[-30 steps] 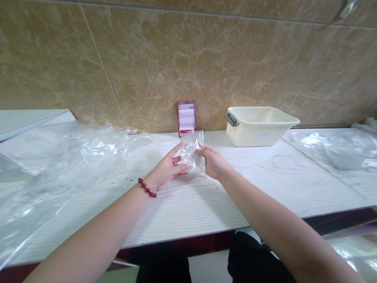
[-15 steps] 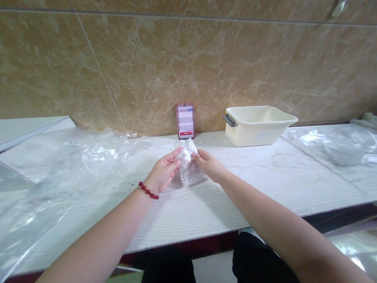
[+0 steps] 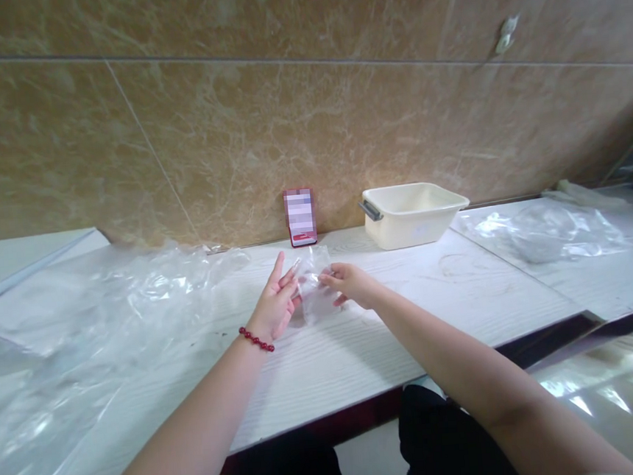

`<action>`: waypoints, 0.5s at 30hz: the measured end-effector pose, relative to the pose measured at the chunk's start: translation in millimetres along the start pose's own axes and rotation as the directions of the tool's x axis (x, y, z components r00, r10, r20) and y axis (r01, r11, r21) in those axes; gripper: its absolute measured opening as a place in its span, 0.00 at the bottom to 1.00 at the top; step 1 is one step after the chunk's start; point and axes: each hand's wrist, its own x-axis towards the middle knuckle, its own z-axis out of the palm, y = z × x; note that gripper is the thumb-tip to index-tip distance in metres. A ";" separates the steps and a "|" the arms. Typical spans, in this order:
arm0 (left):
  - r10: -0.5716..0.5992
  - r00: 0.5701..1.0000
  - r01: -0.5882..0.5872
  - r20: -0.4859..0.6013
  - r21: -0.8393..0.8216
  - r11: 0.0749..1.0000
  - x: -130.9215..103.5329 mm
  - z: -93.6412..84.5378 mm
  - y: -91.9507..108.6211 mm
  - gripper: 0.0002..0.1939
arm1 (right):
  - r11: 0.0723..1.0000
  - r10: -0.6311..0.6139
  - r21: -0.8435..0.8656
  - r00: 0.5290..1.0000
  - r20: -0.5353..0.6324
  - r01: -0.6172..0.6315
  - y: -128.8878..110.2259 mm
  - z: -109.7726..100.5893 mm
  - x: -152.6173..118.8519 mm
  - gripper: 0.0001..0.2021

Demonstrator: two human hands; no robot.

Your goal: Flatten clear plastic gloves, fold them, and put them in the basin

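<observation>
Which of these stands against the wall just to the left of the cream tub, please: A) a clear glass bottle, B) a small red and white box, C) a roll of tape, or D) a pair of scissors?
B: a small red and white box stands upright against the tiled wall, left of the cream tub, beyond the small clear bag between the hands.

Left hand (image 3: 276, 305) and right hand (image 3: 348, 285) pinching small clear bag (image 3: 314, 288) above white table (image 3: 411, 310), cream tub (image 3: 411, 213) behind
</observation>
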 end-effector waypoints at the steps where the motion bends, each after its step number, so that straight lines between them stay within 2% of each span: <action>1: -0.002 1.000 0.002 -0.006 -0.008 1.000 0.3 -0.6 0.0 0.34 | 0.998 0.009 0.058 1.000 0.008 -0.010 -1.6 -0.7 0.2 0.09; 4: -0.019 1.000 0.019 -0.013 -0.036 0.999 1.1 -2.3 -0.2 0.31 | 0.988 0.013 0.153 1.000 -0.003 -0.012 -7.7 -4.3 2.5 0.08; 7: -0.003 1.000 0.004 0.006 -0.069 0.998 1.5 -3.2 -0.6 0.28 | 0.986 -0.014 0.164 0.998 -0.055 0.023 -17.4 -13.7 7.9 0.07; 9: 0.010 1.000 -0.009 0.008 -0.079 0.997 1.7 -3.5 -1.0 0.27 | 0.988 -0.042 0.143 0.995 -0.093 0.055 -27.9 -27.1 13.4 0.07; 12: -0.013 1.000 0.012 -0.018 -0.071 0.997 2.1 -3.8 -2.1 0.27 | 0.987 -0.108 0.093 0.974 -0.200 0.129 -50.6 -63.8 25.6 0.06; 15: -0.043 0.997 0.040 -0.059 -0.063 0.997 2.1 -3.7 -3.6 0.29 | 0.982 -0.175 0.007 0.914 -0.365 0.191 -77.2 -119.8 42.3 0.04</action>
